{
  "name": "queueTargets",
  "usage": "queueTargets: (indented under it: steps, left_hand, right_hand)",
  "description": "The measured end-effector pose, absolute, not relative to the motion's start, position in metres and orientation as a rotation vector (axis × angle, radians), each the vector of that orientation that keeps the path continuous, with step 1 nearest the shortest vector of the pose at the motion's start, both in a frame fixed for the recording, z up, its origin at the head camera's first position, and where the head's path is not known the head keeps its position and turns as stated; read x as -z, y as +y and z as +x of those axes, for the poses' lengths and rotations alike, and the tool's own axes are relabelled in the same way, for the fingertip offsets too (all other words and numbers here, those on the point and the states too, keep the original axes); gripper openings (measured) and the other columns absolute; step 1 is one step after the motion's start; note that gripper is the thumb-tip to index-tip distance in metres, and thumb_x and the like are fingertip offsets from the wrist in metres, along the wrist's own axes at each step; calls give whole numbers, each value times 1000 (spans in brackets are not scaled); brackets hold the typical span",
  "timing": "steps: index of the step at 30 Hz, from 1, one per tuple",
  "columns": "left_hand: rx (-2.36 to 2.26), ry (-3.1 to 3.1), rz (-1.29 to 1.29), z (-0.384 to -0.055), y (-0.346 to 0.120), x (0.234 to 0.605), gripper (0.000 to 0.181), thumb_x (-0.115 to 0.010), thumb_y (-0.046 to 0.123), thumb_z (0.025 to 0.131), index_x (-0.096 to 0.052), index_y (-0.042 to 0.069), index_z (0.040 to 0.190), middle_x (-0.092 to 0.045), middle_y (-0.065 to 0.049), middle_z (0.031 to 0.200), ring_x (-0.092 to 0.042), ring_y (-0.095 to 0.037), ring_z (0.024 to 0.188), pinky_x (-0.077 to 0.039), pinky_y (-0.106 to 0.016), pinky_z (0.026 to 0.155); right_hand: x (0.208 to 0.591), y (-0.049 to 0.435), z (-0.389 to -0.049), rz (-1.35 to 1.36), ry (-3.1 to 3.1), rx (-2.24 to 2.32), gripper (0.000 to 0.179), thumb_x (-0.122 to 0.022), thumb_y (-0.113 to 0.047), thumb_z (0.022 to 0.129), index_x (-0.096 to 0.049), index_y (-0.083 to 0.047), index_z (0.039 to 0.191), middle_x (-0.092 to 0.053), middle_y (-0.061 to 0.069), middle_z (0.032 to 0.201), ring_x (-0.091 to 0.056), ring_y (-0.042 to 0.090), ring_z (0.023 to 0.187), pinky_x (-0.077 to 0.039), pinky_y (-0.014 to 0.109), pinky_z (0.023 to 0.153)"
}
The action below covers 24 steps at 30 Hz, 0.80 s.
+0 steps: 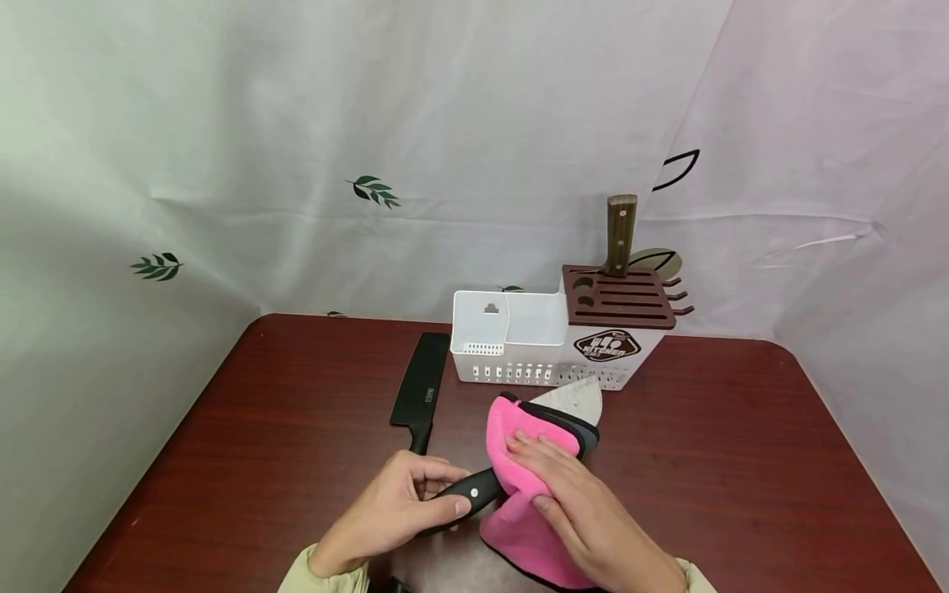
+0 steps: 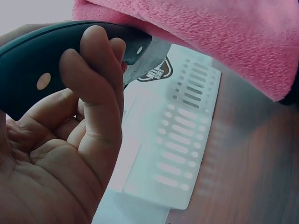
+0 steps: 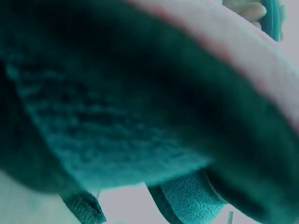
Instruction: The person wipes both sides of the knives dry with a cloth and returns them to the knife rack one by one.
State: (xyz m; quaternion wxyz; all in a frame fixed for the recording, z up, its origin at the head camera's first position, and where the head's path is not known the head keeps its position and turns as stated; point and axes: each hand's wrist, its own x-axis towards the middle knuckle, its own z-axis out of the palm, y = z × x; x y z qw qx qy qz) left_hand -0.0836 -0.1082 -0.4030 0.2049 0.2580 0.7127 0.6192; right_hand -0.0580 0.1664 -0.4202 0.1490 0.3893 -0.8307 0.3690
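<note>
My left hand [image 1: 404, 504] grips the black riveted handle [image 1: 474, 491] of a kitchen knife, thumb along its side and fingers curled round it. The knife's wide pale blade [image 1: 574, 401] points away to the right, its tip showing past a pink cloth [image 1: 522, 527]. This cloth has a black border and a grey underside, and it covers most of the blade. My right hand [image 1: 586, 502] lies over the cloth with fingers fairly straight, pressing it on the blade. In the right wrist view, the cloth's grey-looking underside [image 3: 107, 135] hides the fingers.
A black cleaver-shaped knife [image 1: 420, 383] lies on the dark red table [image 1: 259, 461], left of the hands. Behind stands a white knife holder [image 1: 511, 362] with a brown slotted top and side hooks. One wooden-handled knife [image 1: 621, 235] stands in it. A pale curtain backs the table.
</note>
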Motion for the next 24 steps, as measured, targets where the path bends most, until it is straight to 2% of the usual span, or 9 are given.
queueTargets:
  steps: [9, 17, 24]
  left_hand:
    - [-1695, 2050, 746, -83, -106, 403, 23, -68, 4, 92, -76, 9, 112, -68, 7, 87, -64, -5, 66, -51, -20, 56]
    - [-1676, 2096, 736, -84, -107, 404, 22, -70, 7, 91, -77, 11, 112, -68, 7, 85, -63, -4, 65, -49, -19, 55]
    - [-1698, 2068, 781, -84, -107, 405, 21, -71, 9, 92, -76, 10, 112, -68, 5, 84, -64, -4, 65, -49, -21, 54]
  right_hand:
    - [418, 170, -59, 1063, -2427, -1020, 51, -55, -8, 102, -43, -11, 152, -47, 4, 153, -44, 24, 140, -23, 24, 117]
    - [422, 183, -70, 892, -2469, -959, 53, -58, -4, 99, -46, -11, 151, -48, 4, 152, -44, 24, 141, -22, 25, 118]
    - [425, 200, -81, 743, -2494, -939, 46, -55, -2, 101, -52, -12, 146, -51, 4, 150, -43, 25, 141, -23, 26, 118]
